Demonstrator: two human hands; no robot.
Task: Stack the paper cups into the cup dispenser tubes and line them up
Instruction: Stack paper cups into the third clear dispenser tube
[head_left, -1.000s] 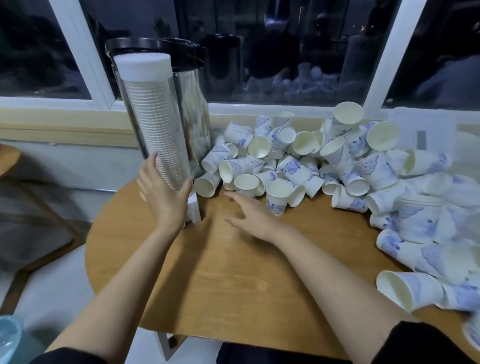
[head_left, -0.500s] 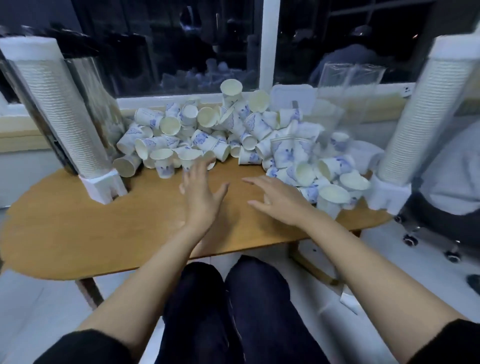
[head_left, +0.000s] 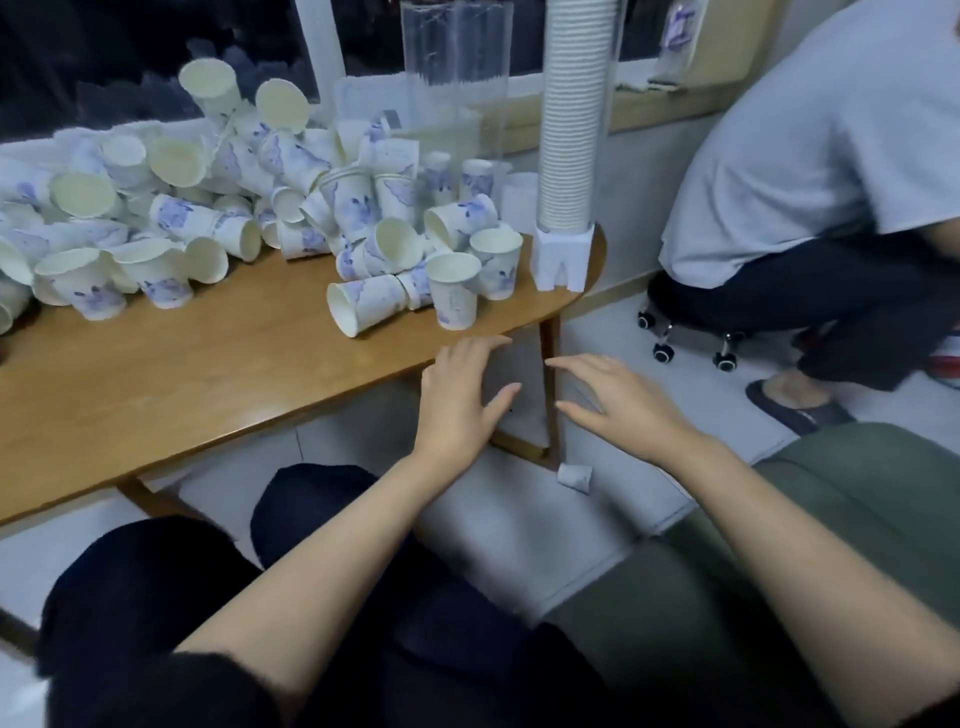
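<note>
Loose paper cups (head_left: 353, 208) heap on the wooden table (head_left: 171, 379) at eleven o'clock from the hands; the filled dispenser tube (head_left: 571, 130) stands at one. Left hand (head_left: 457, 395) and right hand (head_left: 623, 402) hover spread-fingered, holding nothing. The cups look light and crushable (thin paper): pinch gently near the rim.

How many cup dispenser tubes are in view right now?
2. A filled tube stands on a white base at the table's right end; an empty clear tube stands just left of it, behind the loose cups. Others may be out of frame.
</note>
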